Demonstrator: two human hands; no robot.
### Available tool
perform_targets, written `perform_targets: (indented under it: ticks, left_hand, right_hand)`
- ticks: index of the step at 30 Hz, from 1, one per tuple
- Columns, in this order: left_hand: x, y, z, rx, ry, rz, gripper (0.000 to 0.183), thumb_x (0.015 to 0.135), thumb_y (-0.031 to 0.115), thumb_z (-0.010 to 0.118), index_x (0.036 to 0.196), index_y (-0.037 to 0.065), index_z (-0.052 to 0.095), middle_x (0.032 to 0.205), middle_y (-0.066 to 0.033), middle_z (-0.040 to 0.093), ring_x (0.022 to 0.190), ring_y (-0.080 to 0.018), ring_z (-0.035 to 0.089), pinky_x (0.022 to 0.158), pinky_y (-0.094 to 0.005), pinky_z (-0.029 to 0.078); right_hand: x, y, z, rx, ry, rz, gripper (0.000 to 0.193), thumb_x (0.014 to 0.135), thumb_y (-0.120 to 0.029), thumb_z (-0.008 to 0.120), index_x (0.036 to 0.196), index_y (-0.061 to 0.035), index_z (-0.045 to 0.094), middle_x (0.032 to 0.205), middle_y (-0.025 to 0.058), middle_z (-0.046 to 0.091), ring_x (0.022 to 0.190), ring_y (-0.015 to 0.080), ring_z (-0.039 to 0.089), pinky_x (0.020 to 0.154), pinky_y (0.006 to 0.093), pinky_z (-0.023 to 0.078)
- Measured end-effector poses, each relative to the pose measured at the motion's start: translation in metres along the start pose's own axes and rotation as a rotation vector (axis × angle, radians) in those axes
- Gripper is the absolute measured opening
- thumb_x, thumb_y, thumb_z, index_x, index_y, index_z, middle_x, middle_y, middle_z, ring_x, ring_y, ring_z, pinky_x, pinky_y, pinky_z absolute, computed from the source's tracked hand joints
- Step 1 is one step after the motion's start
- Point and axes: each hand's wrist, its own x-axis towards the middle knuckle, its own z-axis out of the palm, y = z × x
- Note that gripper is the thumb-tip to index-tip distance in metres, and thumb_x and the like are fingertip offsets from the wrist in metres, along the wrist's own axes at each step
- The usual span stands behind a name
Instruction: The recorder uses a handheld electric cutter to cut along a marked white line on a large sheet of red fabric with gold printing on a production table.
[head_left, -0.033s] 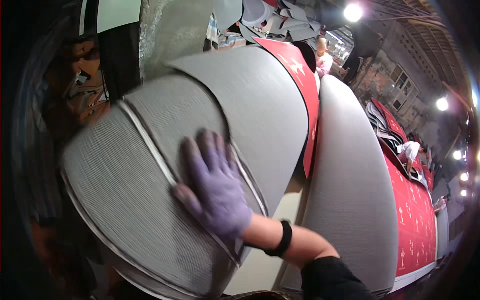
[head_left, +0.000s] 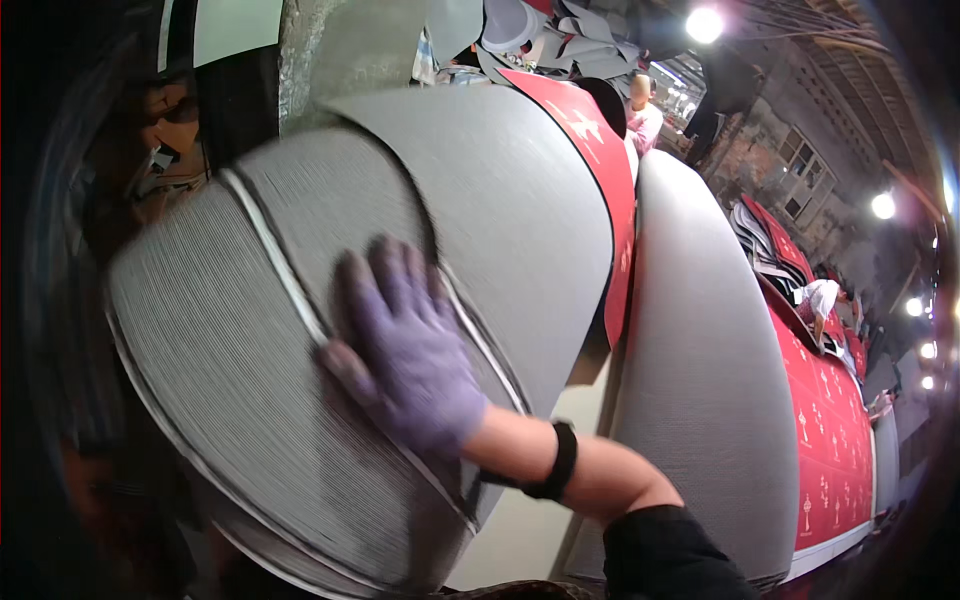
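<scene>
Your right hand (head_left: 405, 345), in a purple glove, lies flat with the fingers spread on a grey ribbed fabric panel (head_left: 240, 370); its grip is apart, palm pressed down, clamped on nothing; a black wristband (head_left: 558, 462) sits on that forearm, which comes in from the lower right edge. Your left hand is out of view. The panel is rounded, edged with a pale trim strip (head_left: 275, 265) that runs just left of your fingers; it fills the lower left of the view and is blurred. It overlaps a second, smoother grey panel (head_left: 520, 220) lying behind it, toward the upper right. A red printed cloth (head_left: 600, 170) runs along the far edge of that second panel; to the right lies a long grey roll of fabric (head_left: 700, 370) on the tabletop (head_left: 520, 520), with more red cloth (head_left: 830, 440) beyond it. Another person (head_left: 645, 115) stands far off at the top.
</scene>
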Motion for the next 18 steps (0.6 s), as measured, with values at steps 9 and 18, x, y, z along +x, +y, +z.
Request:
perform_targets:
  ticks: [9,18]
  left_hand:
    - [0.024,-0.115,0.008,0.02,-0.117,0.021,0.063,0.087,0.053,0.035,0.104,-0.003,0.056,0.1,-0.0173,0.058,0.096,-0.0297,0.053,0.093,-0.0477,0.038]
    - [0.064,-0.139,0.019,0.11,-0.263,-0.052,0.053,0.087,0.046,0.042,0.107,0.0,0.058,0.109,-0.0173,0.057,0.105,-0.0295,0.052,0.095,-0.046,0.037]
  right_hand:
    - [0.229,-0.019,0.13,0.115,-0.135,-0.031,0.074,0.089,-0.044,0.04,0.143,-0.0014,0.012,0.147,0.0258,0.01,0.138,0.0389,0.01,0.111,0.046,0.014]
    - [0.28,-0.015,0.167,0.122,-0.272,-0.04,0.081,0.086,-0.05,0.039,0.145,-0.0079,0.003,0.148,0.0256,0.006,0.138,0.0397,0.003,0.112,0.045,0.011]
